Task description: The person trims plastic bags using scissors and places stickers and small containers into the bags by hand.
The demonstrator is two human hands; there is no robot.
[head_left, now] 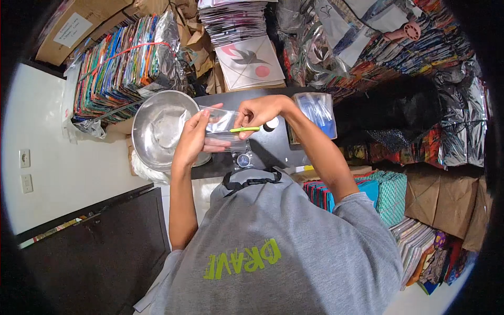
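Clear plastic film spans the space between my two hands, above the dark table. My left hand is closed on the film's left side, with its fingers showing through or beneath it. Green-handled scissors are held in my right hand, at the film's right edge. The blades of the scissors are too small to make out. Just below the hands, near my shirt, a small round item in clear wrapping lies on the table.
A large metal bowl stands left of my hands. A stack of clear packets is at the table's right. Bundled packs and printed sheets line the back. Dark fabric lies farther right.
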